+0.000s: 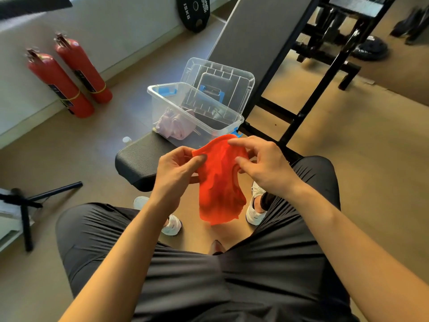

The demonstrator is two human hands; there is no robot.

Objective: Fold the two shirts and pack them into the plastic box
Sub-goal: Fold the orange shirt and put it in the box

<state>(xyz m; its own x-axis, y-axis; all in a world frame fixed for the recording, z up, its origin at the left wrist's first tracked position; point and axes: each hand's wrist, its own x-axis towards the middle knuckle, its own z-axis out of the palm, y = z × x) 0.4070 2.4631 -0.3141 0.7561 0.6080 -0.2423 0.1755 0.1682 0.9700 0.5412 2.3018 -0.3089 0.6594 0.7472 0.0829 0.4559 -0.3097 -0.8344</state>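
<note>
Head view: an orange-red shirt [220,182] is held up between the two hands, just on the near side of the clear plastic box [155,105]. Its left edge is pinched by the left hand [178,168], its right edge by the right hand [262,163], and the cloth hangs below them. A lilac shirt [174,126] is seen bundled inside the box, which is set on the black desk [134,159].

Gym: weight bench [250,43], weight plate [193,12].

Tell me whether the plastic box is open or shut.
Open. The lid stands propped behind the box, and a pale shirt lies inside.
</note>
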